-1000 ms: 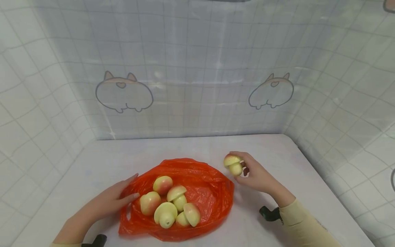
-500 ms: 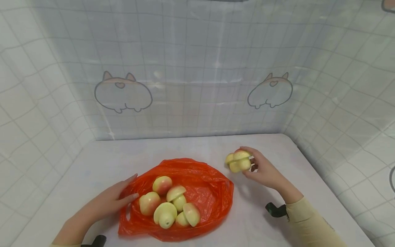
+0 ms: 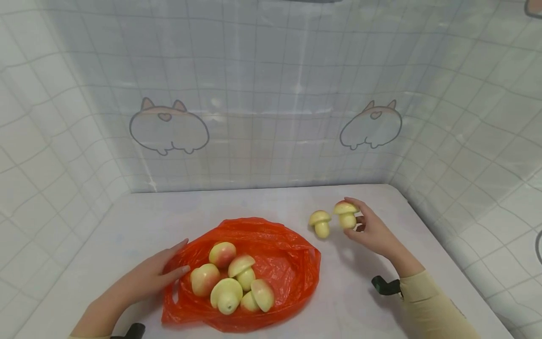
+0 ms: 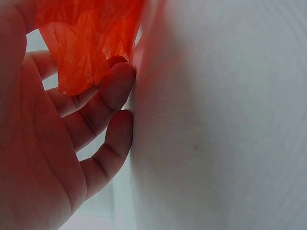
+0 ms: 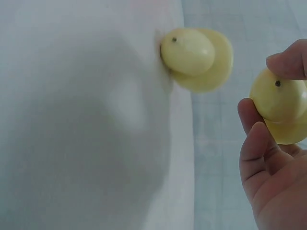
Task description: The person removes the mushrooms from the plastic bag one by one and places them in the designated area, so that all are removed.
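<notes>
My right hand (image 3: 374, 235) holds a toy mushroom (image 3: 347, 220) by its side, thumb at the stem and fingers at the cap. Just left of it, a second mushroom (image 3: 321, 225) with a pale yellow stem stands on the table. Both stem ends face the camera in the right wrist view, the held mushroom (image 5: 276, 103) at the right edge. My left hand (image 3: 148, 275) grips the left rim of a red plastic bag (image 3: 283, 270), thumb over the rim, fingers outside. In the left wrist view, bag film (image 4: 81, 52) hangs between thumb and fingers.
Several more yellow mushrooms with reddish caps, one of them a tilted mushroom (image 3: 242, 270), lie in the open bag. A white table (image 3: 203, 202) bears everything. Translucent gridded sheets (image 3: 271, 94) with dog drawings close off the back and sides.
My right hand has moved right and slightly back with its mushroom. The other mushroom, first hidden behind the held one, now shows apart from it. My left hand and the bag have stayed put.
</notes>
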Tool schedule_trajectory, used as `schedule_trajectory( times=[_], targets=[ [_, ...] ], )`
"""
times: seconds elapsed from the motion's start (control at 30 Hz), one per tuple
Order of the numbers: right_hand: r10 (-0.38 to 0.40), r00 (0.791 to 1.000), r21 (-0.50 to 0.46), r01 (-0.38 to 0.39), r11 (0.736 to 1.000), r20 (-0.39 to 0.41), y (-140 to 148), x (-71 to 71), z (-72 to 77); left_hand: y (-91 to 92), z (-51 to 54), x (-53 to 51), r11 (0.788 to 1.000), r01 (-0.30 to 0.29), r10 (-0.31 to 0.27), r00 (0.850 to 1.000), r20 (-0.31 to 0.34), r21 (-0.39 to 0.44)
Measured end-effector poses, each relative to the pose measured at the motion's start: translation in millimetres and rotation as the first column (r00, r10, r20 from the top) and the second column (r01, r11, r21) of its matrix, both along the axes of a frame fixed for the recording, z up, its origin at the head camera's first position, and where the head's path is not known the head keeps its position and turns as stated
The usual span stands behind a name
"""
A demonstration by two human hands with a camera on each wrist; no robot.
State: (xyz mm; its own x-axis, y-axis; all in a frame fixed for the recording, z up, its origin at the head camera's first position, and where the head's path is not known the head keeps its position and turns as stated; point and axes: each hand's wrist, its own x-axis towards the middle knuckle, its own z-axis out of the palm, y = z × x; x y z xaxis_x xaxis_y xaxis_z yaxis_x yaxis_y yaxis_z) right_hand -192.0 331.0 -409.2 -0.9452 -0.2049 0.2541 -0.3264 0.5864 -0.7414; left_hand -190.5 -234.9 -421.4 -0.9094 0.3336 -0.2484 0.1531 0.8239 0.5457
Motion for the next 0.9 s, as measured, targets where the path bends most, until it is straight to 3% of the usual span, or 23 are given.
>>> schedule_trajectory(
  times=[0.63, 0.9],
  targets=[
    [-0.066, 0.988, 0.038, 0.061, 0.997, 0.143, 28, -12.4, -22.6, -0.3, 0.8, 0.0, 1.000, -0.006, 0.006, 1.000, 0.009, -0.001],
    [-0.082, 0.984, 0.068, 0.072, 0.995, 0.159, 32, -15.4, -27.4, -1.9, 0.0, -0.9, 1.000, 0.000, 0.000, 1.000, 0.009, 0.010]
  ],
)
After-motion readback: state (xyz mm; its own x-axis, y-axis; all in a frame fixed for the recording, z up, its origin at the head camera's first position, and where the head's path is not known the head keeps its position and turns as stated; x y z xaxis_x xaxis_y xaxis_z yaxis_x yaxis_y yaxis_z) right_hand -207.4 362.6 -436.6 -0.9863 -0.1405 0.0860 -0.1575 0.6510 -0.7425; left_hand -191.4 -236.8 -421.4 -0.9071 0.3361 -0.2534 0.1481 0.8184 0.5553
